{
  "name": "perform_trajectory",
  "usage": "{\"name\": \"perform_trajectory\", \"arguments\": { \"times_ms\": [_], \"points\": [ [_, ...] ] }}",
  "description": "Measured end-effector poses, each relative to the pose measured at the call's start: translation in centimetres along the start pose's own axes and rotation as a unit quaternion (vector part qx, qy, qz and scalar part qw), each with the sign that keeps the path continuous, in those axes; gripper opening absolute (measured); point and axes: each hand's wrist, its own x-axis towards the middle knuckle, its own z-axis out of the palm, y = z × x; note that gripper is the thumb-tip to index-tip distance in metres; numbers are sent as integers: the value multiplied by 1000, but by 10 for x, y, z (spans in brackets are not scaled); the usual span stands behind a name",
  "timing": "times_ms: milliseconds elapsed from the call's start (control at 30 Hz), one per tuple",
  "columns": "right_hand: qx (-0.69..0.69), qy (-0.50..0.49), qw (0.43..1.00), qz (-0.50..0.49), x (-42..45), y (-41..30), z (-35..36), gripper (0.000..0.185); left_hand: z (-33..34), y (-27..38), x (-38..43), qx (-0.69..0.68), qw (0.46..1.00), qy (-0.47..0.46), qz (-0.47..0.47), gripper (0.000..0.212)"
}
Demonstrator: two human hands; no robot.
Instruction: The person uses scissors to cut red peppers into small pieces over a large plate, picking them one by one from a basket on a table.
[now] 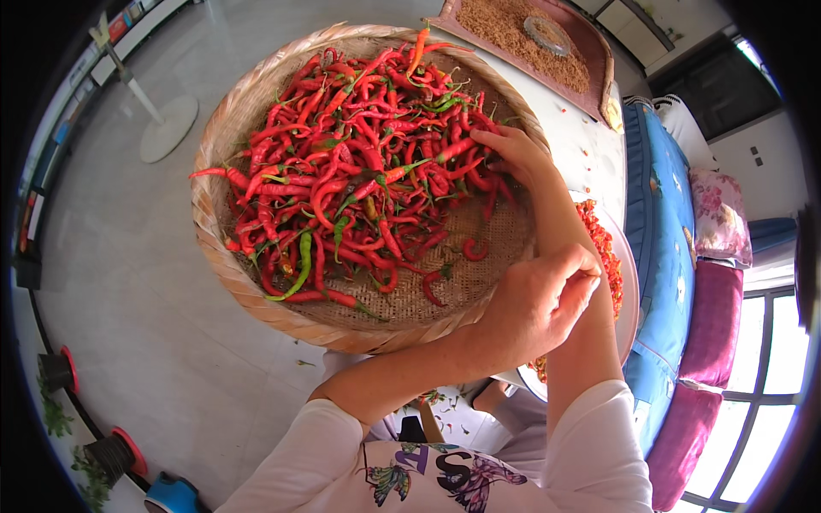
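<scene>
A round woven bamboo basket (211,211) is heaped with long red chili peppers (378,134); a green chili pepper (303,266) and a few others mixed in are green. My right hand (507,151) reaches over the basket's right side, its fingers among the peppers and partly hidden; whether it grips one is unclear. Crossing above my right forearm, my left hand (548,298) has its fingers curled and pinched together, with nothing visible in them. Beyond the forearm lies a pale round dish (630,288) of chopped red chili (606,250), partly covered by my arm.
On a white table (596,160) at upper right lies a scoop-shaped tray (593,106) of brown granular material. A blue-covered sofa (664,250) with cushions stands right. Scattered stems and pepper bits (455,404) lie below. Potted plants (112,455) stand lower left, a white stand (170,128) upper left.
</scene>
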Motion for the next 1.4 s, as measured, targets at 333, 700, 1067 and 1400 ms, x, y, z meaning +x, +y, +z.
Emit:
{"name": "perform_trajectory", "arguments": {
  "times_ms": [333,700,1067,1400],
  "points": [
    [180,-13,971,-157,-87,-24,4,25,-16,5,5,12,999,1,-32,9],
    [-76,122,958,-249,-201,-37,21,19,-44,9,15,292,943,109,120,40],
    [62,154,980,-113,-358,25,39,27,-11,39,-36,300,933,-141,142,31],
    [1,290,923,-252,-456,115,71,24,12,54,-162,-43,921,-208,-328,17]
  ]
}}
